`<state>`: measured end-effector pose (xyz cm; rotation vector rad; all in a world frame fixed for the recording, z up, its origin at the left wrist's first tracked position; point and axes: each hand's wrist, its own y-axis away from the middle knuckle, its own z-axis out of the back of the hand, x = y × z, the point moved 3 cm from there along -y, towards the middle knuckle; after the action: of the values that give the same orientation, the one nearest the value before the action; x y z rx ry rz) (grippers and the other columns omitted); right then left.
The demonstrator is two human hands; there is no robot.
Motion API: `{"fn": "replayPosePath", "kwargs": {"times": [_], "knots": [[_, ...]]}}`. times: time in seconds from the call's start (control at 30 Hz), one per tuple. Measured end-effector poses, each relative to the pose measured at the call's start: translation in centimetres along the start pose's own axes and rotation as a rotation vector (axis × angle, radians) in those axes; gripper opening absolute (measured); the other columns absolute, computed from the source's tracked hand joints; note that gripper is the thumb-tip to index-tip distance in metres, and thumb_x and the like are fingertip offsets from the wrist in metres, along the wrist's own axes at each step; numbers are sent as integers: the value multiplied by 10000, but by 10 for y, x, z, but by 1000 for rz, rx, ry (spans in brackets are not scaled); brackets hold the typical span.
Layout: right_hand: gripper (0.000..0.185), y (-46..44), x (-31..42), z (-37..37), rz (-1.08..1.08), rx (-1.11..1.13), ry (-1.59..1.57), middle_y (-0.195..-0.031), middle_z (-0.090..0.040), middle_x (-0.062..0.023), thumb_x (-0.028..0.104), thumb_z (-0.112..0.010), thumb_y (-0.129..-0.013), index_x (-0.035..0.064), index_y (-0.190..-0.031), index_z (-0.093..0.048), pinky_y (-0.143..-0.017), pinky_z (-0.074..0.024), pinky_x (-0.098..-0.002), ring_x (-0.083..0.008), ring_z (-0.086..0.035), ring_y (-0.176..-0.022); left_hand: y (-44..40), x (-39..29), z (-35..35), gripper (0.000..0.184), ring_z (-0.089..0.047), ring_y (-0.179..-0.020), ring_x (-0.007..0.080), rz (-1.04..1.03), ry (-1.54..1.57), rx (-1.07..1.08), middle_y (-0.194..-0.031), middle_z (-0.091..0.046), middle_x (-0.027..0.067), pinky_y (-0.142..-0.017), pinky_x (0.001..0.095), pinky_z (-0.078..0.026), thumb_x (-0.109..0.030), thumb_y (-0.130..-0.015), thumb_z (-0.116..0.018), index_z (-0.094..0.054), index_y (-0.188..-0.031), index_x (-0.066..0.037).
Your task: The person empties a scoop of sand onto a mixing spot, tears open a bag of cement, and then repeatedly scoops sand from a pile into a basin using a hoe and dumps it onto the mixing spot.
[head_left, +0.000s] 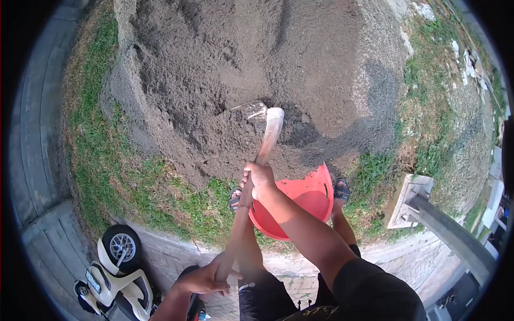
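Observation:
A hoe with a long wooden handle (241, 219) slants from my lap up to the sand pile. Its metal blade (252, 111) rests at or in the grey sand (316, 69), and part of its edge may be buried. My right hand (260, 179) is wrapped round the middle of the handle. Lower down, my left hand (209, 277) grips near the handle's end, slightly blurred. Beneath my right forearm stands a red plastic basket (305, 198) between my sandalled feet, its far side touching the sand's edge; sand clings inside that rim.
Grass (128, 176) borders the pile on both sides. A metal post (450, 227) on a concrete base (401, 200) stands at the right. A cream scooter (123, 286) is parked at lower left, on brick paving (166, 262). Pale rubble (471, 67) lies at far right.

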<state>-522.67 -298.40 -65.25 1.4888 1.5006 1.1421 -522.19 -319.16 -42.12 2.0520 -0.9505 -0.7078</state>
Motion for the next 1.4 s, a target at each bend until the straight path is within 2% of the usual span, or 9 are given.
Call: {"fn": "replayPosePath", "kwargs": {"times": [0.03, 0.17, 0.23, 0.3, 0.4, 0.5, 0.93, 1.23, 1.4], "knots": [[158, 23, 5, 8, 37, -40, 115, -599, -466, -45, -1, -554, -794, 66, -907, -467, -384, -417, -379, -183, -441, -418, -16, 22, -21, 754, -658, -751, 189, -143, -421, -232, -1100, -629, 181, -687, 317, -545, -49, -814, -665, -199, -1405, -18], [300, 91, 51, 4, 473, -26, 344, -644, -465, -44, -39, -542, -789, 65, -1022, -385, -366, -408, -306, -139, -460, -419, -109, 128, -39, 478, -669, -716, 291, -225, -676, -783, -819, -659, 160, -666, 386, -531, -186, -799, -702, -490, -1171, 28], [348, 105, 102, -13, 768, -19, 539, -660, -466, -49, -48, -536, -793, 54, -1077, -364, -350, -405, -283, -127, -467, -415, -159, 79, -46, 436, -668, -741, 333, -257, -583, -815, -812, -642, 204, -672, 398, -528, -219, -799, -711, -530, -1114, 21], [321, 138, 163, -52, 1015, -114, 730, -756, -550, -143, 32, -584, -767, 8, -1048, -432, -555, -452, -372, -264, -565, -586, -206, 9, -46, 211, -634, -766, 148, -618, -199, -698, -797, -638, 67, -700, 310, -510, -107, -811, -691, -573, -963, -19], [366, 172, 235, -106, 1379, -230, 885, -847, -613, -231, 110, -630, -765, -17, -1060, -453, -700, -489, -440, -382, -639, -750, -259, -93, -26, 105, -584, -645, 106, -918, -66, -622, -689, -616, 45, -617, 290, -488, -47, -747, -640, -611, -846, -25], [444, 158, 254, -124, 1413, -446, 1153, -909, -628, -257, 145, -656, -772, -18, -1122, -435, -767, -503, -464, -412, -642, -847, -305, -112, -29, 72, -559, -621, 105, -945, 19, -539, -664, -590, 22, -588, 281, -469, -19, -709, -622, -593, -773, -32], [477, -28, 178, -15, 705, -460, 1317, -989, -636, -284, 108, -682, -734, -43, -1132, -467, -810, -537, -431, -406, -652, -904, -284, 7, -68, 68, -464, -448, 93, -415, 273, -602, -535, -501, 23, -429, 270, -366, -39, -689, -588, -522, -674, -43], [331, 31, 111, 80, 547, -291, 953, -626, -532, -122, 51, -630, -813, 1, -1019, -377, -324, -447, -381, -218, -528, -402, -217, 94, -141, 171, -564, -615, 204, -255, 73, -680, -628, -570, 121, -608, 374, -452, -130, -672, -629, -553, -736, 9], [350, 84, 39, 134, 316, -368, 1009, -643, -557, -137, 52, -608, -802, -8, -1053, -372, -339, -455, -360, -210, -538, -409, -152, 139, -203, 140, -510, -481, 164, 105, 566, -443, -537, -485, 6, -474, 346, -407, -79, -673, -680, -565, -743, -43]]}}
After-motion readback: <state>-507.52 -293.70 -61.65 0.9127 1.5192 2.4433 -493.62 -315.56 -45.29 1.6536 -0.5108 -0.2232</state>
